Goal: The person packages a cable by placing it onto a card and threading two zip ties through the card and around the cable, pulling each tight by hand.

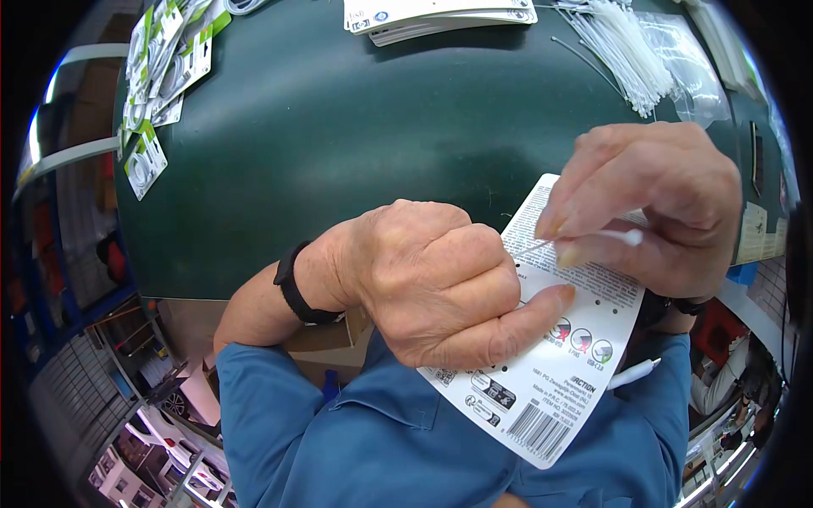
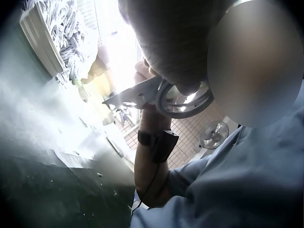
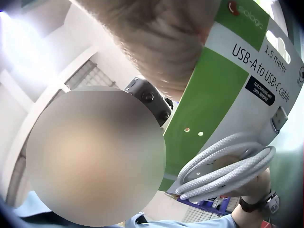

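Observation:
My left hand grips a white packaging card, thumb pressed on its printed back with the barcode. My right hand pinches a thin white cable tie against the card's upper edge, by a row of small holes. In the right wrist view the card's front is green and white, printed "USB-A to USB-C cable", with a coiled white cable on it. In the left wrist view the coil hangs under the card's edge. A white tip pokes out beyond the card's right side.
The dark green table carries a loose heap of white cable ties at the back right, a stack of flat cards at the back middle, and several packaged cables at the back left. A black band circles my left wrist.

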{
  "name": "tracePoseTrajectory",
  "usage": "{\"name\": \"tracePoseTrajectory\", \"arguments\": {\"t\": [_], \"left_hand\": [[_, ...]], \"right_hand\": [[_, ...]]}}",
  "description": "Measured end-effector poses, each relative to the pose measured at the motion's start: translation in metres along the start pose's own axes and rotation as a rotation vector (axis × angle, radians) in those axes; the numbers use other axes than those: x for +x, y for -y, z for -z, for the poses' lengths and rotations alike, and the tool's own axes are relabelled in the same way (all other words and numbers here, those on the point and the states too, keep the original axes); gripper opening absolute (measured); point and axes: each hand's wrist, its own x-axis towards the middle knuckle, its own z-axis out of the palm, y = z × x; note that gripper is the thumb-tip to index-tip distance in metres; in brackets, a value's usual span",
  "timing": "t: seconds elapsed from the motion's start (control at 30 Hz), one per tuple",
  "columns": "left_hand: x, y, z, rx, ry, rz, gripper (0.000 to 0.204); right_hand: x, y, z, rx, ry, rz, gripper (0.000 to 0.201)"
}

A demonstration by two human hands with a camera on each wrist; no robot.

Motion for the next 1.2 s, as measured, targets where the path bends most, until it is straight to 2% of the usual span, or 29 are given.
{"name": "tracePoseTrajectory", "arguments": {"t": [0.07, 0.2, 0.33, 0.5, 0.63, 0.73, 0.77, 0.8, 0.83, 0.9, 1.0, 1.07, 1.13, 1.2], "left_hand": [[0.001, 0.002, 0.000, 0.011, 0.010, -0.006, 0.051], [0.000, 0.004, -0.008, 0.030, -0.011, -0.007, 0.051], [0.002, 0.002, -0.008, 0.054, -0.026, 0.025, 0.050], [0.009, 0.013, -0.014, 0.052, -0.138, -0.033, 0.039], [0.006, 0.012, -0.006, 0.013, -0.061, 0.055, 0.042], [0.004, 0.015, -0.006, -0.007, -0.086, 0.186, 0.042], [0.003, 0.020, -0.009, -0.014, -0.116, 0.232, 0.041], [-0.001, 0.032, -0.017, 0.012, -0.222, 0.207, 0.048], [-0.002, 0.035, -0.019, 0.007, -0.277, 0.287, 0.043], [-0.005, 0.041, -0.020, 0.022, -0.372, 0.423, 0.034], [-0.008, 0.053, -0.019, 0.098, -0.344, 0.633, 0.026], [0.007, 0.055, -0.025, -0.414, -0.621, 0.990, 0.024], [0.028, 0.059, -0.026, -0.745, -0.890, 1.082, 0.024], [0.030, 0.064, -0.028, -0.766, -0.916, 1.074, 0.025]], "right_hand": [[0.002, 0.001, 0.000, -0.012, 0.090, -0.081, 0.013], [0.002, -0.001, 0.001, 0.015, 0.160, -0.175, 0.015], [0.002, -0.003, 0.004, 0.023, 0.154, -0.170, 0.015], [0.004, -0.006, 0.005, 0.030, 0.118, -0.153, 0.017], [0.008, 0.000, 0.010, 0.010, 0.072, -0.211, 0.023], [0.008, -0.004, -0.001, 0.164, -0.485, -0.168, 0.035], [0.004, -0.013, 0.004, 0.071, -0.615, -0.088, 0.035], [-0.001, -0.021, 0.010, -0.035, -0.749, -0.019, 0.034], [-0.006, -0.027, 0.013, -0.107, -0.909, 0.029, 0.029], [-0.009, -0.028, 0.016, -0.094, -0.939, 0.151, 0.028], [-0.006, -0.030, 0.010, -0.237, -0.777, 0.262, 0.025], [0.001, -0.029, 0.002, -0.435, -0.602, 0.288, 0.025], [0.011, -0.031, -0.011, -0.647, -0.481, 0.292, 0.030], [0.015, -0.043, -0.022, -0.814, -0.440, 0.298, 0.033]]}}
